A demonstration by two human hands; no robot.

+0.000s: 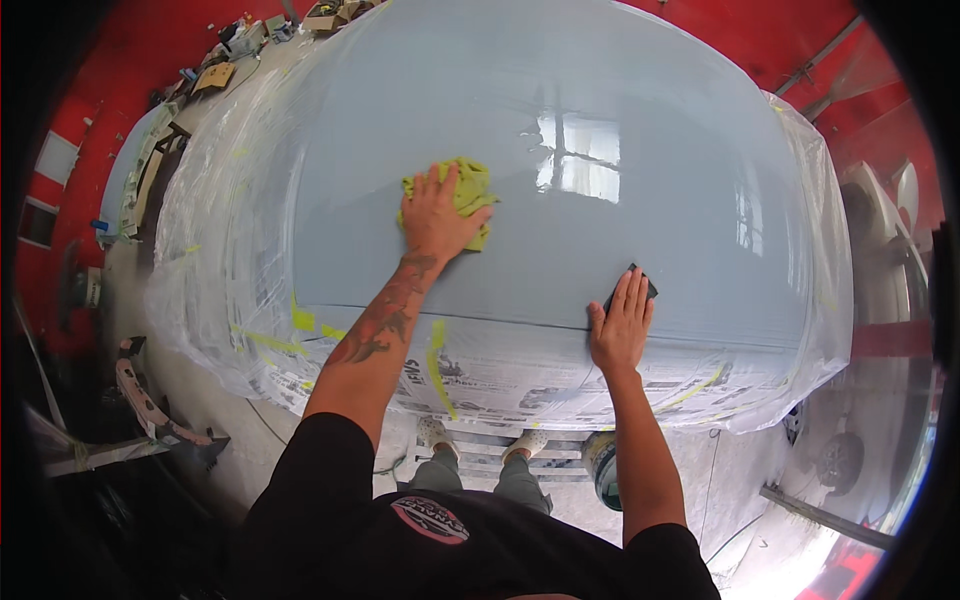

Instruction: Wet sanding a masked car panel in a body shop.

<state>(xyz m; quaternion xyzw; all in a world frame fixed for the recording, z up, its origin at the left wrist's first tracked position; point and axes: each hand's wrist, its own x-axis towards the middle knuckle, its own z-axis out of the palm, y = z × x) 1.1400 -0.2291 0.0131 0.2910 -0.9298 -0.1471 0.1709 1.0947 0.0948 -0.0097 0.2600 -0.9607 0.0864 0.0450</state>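
A large, smooth grey vehicle panel (pixel 440 110) spreads in front of me, its wet surface reflecting a bright window. My left hand (pixel 437 210) presses a crumpled yellow-green cloth (pixel 470 185) against the panel, left of its middle. Near the panel's front edge at the right, my right hand (pixel 622 320) lies with fingers straight over a thin dark sanding pad or piece of sandpaper (pixel 640 278). Only the pad's corners show around the fingers; the rest is hidden.
Newspaper (pixel 520 370), yellow-green tape (pixel 437 365) and clear plastic sheeting (pixel 215 220) surround the panel. Below, a bucket (pixel 603 468) stands beside my feet, which rest on slats (pixel 485 465). A curved bumper-like part (pixel 150 405) lies at the left.
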